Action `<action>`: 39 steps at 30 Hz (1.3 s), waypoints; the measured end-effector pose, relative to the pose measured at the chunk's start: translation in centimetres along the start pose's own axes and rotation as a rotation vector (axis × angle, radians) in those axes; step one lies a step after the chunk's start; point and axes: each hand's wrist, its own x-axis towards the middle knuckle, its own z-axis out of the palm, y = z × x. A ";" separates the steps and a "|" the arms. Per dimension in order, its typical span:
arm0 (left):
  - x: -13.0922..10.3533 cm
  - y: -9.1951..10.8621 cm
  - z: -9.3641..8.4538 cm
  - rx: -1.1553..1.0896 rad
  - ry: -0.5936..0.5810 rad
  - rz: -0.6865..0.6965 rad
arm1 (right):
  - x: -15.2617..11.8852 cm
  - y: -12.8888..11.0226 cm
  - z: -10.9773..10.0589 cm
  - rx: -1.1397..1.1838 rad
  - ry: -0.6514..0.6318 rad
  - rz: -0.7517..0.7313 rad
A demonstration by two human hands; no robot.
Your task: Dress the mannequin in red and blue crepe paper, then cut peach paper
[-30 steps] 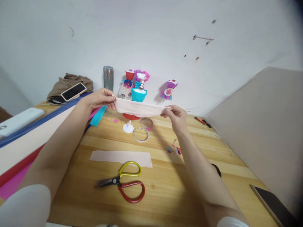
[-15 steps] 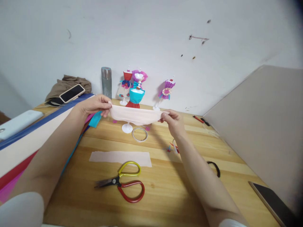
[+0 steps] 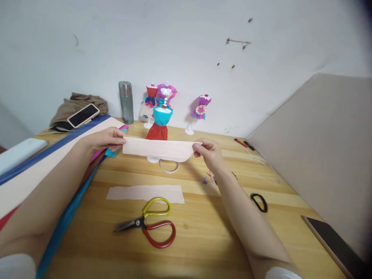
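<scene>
Left grip (image 3: 107, 140) and right grip (image 3: 209, 153) hold one of two pale strips (image 3: 157, 150).

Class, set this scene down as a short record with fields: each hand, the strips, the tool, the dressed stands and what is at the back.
left hand: pinches one end of a raised pale pink strip
right hand: pinches its other end
second pale strip: flat on the wooden table
scissors: on the table, one yellow handle, one red
miniature dress forms: four
back left: grey flask, upright
</scene>
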 end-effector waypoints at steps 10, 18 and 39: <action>-1.8 2.9 1.6 0.713 0.074 -0.140 | -1.7 -3.3 1.0 -0.095 -0.129 0.016; 1.9 5.1 10.3 0.646 0.117 0.278 | -2.7 -4.8 1.9 -0.140 -0.247 -0.012; 2.2 4.8 11.9 -0.145 0.319 0.155 | 0.0 1.1 -0.4 0.240 -0.401 0.203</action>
